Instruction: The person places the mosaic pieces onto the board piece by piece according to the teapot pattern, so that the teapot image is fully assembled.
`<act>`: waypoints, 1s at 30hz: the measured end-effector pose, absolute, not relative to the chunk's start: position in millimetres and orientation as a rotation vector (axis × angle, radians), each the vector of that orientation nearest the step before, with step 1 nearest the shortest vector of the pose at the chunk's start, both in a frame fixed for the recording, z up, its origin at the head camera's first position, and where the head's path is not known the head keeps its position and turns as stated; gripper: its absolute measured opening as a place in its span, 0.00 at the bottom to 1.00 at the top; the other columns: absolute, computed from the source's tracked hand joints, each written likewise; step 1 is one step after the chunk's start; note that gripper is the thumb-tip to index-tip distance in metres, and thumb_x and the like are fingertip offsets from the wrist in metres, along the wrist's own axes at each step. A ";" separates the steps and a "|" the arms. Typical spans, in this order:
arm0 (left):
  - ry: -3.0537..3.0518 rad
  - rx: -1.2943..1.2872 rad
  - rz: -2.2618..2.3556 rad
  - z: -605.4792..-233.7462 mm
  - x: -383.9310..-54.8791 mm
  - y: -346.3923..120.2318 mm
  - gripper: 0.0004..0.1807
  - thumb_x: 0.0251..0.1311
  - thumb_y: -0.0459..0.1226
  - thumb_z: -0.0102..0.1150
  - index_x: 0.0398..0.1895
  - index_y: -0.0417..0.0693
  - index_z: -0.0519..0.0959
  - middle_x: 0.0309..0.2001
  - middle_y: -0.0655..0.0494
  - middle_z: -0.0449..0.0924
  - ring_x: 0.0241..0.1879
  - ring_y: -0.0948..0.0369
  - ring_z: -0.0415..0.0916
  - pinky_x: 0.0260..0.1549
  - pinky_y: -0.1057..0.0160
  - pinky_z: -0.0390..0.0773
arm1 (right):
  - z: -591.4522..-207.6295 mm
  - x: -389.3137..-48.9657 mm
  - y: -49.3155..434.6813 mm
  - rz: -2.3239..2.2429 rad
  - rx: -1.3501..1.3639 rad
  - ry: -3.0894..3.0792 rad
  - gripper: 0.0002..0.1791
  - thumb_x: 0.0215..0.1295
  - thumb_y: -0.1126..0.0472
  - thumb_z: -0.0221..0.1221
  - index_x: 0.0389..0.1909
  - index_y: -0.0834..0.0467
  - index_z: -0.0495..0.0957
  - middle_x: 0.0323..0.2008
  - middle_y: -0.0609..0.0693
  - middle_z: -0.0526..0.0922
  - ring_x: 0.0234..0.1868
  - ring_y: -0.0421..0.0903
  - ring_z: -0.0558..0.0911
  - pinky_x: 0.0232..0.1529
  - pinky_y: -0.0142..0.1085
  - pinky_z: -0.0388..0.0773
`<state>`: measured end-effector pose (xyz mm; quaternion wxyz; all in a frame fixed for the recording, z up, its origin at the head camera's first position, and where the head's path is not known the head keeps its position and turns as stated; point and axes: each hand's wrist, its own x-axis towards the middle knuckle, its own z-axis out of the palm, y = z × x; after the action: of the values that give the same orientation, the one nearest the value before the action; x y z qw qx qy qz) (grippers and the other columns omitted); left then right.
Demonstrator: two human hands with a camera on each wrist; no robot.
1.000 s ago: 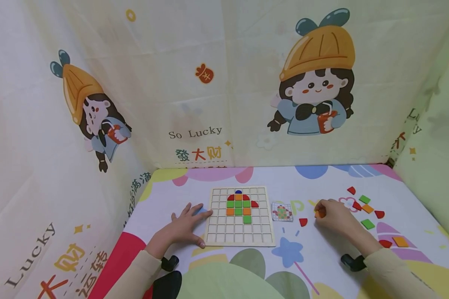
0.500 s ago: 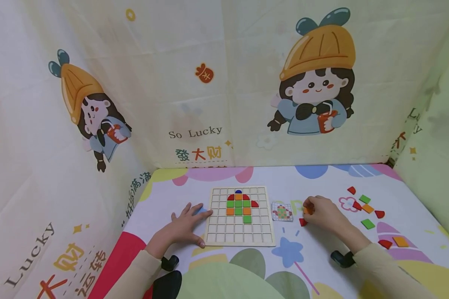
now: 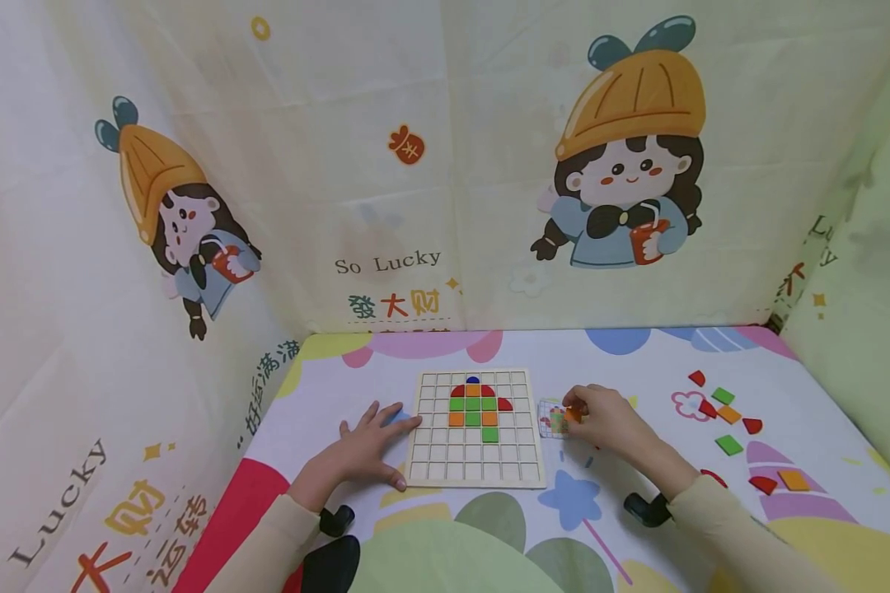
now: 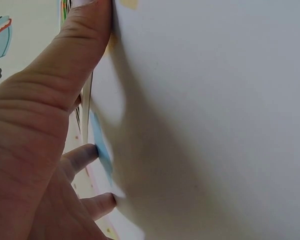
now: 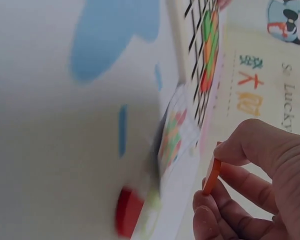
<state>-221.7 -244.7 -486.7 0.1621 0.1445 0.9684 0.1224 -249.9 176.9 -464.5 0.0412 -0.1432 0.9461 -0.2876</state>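
Left hand (image 3: 371, 449): we see it spread and gripping nothing, thumb and a fingertip at the left edge of the grid board (image 3: 456, 475).
Coloured tiles (image 3: 472, 404): we find them in the board's upper middle.
Picture card (image 3: 545, 428): just right of the board.
Orange piece (image 3: 574, 416): right of the board, over the card's right part, tilted; we make out no clear long axis.
Right hand (image 3: 611, 422): nearer the piece, pinching it at its left.
Loose pieces (image 3: 728, 445): farther right.
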 end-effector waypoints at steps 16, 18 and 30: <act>2.768 0.414 0.354 -488.6 -221.5 -246.0 0.58 0.37 0.63 0.81 0.78 0.77 0.63 0.83 0.53 0.49 0.81 0.34 0.37 0.59 0.11 0.43 | -469.6 -247.3 106.4 -0.990 -0.624 2.786 0.10 0.58 0.65 0.72 0.31 0.52 0.79 0.28 0.44 0.78 0.32 0.42 0.74 0.34 0.32 0.75; 2.774 0.417 0.350 -488.7 -221.9 -246.0 0.58 0.37 0.62 0.81 0.78 0.76 0.64 0.83 0.52 0.49 0.81 0.34 0.38 0.59 0.11 0.43 | -472.3 -246.6 96.9 -0.989 -0.677 2.785 0.10 0.59 0.64 0.72 0.31 0.52 0.79 0.28 0.43 0.78 0.31 0.41 0.74 0.33 0.32 0.74; 2.832 0.333 0.260 -491.0 -221.1 -242.8 0.63 0.33 0.65 0.81 0.80 0.76 0.60 0.84 0.48 0.47 0.81 0.33 0.36 0.61 0.12 0.43 | -483.0 -245.3 57.7 -0.924 -0.756 2.799 0.09 0.60 0.58 0.74 0.30 0.47 0.81 0.30 0.39 0.80 0.32 0.40 0.74 0.38 0.36 0.76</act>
<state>-221.1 -242.8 -491.0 0.1388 0.1151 0.9795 0.0901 -245.3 57.7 -483.0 0.0490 -0.2483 0.9187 -0.3033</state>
